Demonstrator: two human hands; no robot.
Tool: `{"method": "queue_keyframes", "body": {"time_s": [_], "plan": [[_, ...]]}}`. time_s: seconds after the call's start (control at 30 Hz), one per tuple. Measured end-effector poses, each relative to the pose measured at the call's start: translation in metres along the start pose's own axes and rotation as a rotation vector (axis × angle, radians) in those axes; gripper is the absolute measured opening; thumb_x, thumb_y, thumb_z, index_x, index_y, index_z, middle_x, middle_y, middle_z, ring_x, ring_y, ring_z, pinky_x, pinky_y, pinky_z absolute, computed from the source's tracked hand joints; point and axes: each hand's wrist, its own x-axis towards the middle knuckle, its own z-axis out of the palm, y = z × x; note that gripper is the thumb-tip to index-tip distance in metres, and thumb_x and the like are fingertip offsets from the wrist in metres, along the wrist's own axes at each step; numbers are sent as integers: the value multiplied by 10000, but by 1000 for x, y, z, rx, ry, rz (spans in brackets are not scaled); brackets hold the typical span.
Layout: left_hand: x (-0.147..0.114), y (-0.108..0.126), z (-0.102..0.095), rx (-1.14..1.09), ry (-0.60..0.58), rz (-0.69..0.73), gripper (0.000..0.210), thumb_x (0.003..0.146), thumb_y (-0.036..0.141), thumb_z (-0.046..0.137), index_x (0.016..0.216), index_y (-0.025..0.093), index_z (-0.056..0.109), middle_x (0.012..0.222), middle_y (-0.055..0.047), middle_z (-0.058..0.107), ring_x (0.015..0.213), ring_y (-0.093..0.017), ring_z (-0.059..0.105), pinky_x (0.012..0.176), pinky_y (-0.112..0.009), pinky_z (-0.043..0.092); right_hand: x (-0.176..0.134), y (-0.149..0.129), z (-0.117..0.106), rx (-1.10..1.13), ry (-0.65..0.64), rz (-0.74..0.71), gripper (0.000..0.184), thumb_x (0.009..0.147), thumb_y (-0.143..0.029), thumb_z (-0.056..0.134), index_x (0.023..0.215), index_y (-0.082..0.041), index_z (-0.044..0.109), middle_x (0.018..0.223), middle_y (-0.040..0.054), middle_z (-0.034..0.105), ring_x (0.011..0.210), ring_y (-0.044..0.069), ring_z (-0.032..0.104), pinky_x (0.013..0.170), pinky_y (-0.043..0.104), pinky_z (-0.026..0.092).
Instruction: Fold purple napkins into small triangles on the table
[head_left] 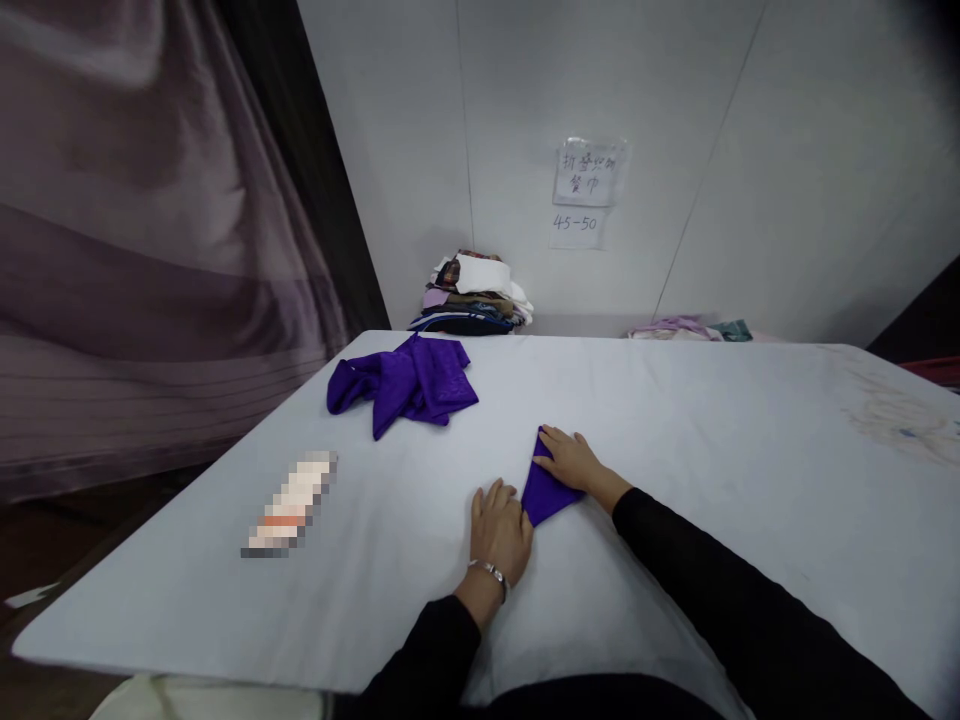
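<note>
A purple cloth napkin, folded into a small pointed shape, lies on the white-covered table. My right hand rests over its upper right part, fingers stretched out and pressing it flat near the top point. At the lower left corner of the napkin is my left hand, wearing a silver bracelet. Its fingers lie flat on the table, and its thumb side touches the napkin's edge. Part of the napkin is hidden beneath my right hand.
Crumpled purple cloths lie at the table's back left. A blurred-out flat object sits nearer on the left. Behind the table are a stack of folded clothes and more fabric. A curtain hangs at left; paper signs are on the wall.
</note>
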Motion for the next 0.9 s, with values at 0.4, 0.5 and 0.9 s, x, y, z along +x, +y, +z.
{"method": "queue_keyframes", "body": {"time_s": [0.4,0.5,0.9], "plan": [[0,0,-2,-12,-1,-27,171,784,165,448,848,196,603,1111,-65,586,1215,-234,379,1062,-482,162,-1,-7,-3,9,1,47,600,857,-445,367,1369,-142,289,1450,107,243,1308,263,214,1014,507,166],[4,2,-4,-24,-9,-25,256,772,141,446,988,196,571,1245,-71,522,1244,-225,353,1065,-479,174,-1,-7,-2,14,18,45,598,855,-443,372,1366,-142,295,1447,109,251,1308,258,213,1010,487,180],[8,3,19,54,-306,155,780,812,644,230,1388,119,229,1472,-112,165,1354,-272,93,1078,-547,59,1,-5,3,-2,58,42,596,842,-439,411,1358,-156,316,1433,122,281,1302,266,237,1011,487,174]]}}
